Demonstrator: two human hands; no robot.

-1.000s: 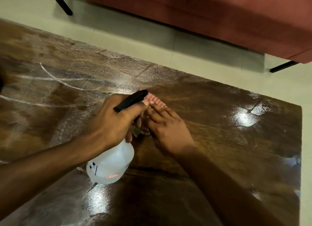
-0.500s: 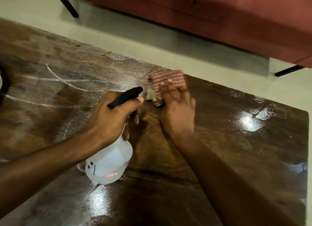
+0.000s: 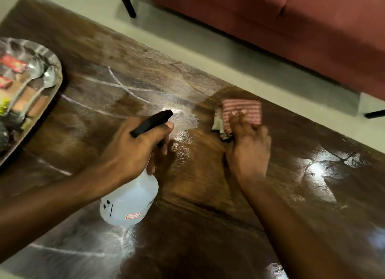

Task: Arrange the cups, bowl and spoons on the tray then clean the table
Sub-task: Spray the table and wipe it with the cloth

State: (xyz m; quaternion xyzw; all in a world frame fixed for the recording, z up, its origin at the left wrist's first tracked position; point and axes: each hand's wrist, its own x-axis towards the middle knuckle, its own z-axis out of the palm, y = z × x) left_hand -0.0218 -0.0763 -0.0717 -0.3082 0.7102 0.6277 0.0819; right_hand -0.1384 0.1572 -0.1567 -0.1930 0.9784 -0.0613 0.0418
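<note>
My left hand (image 3: 135,151) grips a white spray bottle (image 3: 129,203) by its black trigger head (image 3: 152,122), which points toward the far side of the dark wooden table (image 3: 198,195). My right hand (image 3: 248,151) presses flat on a folded red-and-white striped cloth (image 3: 241,112) lying on the table to the right of the nozzle. A shiny metal tray (image 3: 53,78) sits at the far left, partly cut off, holding spoons (image 3: 41,78) and blurred items I cannot make out.
Wet streaks and glare patches cover the table top, brightest at the right (image 3: 320,164). Beyond the table's far edge lies pale floor (image 3: 208,41) and a red sofa (image 3: 291,18) on black legs.
My right hand has slid the cloth away from the bottle, toward the far edge and to the right. The view shifted left, bringing the tray into sight. The left hand keeps its hold on the bottle.
</note>
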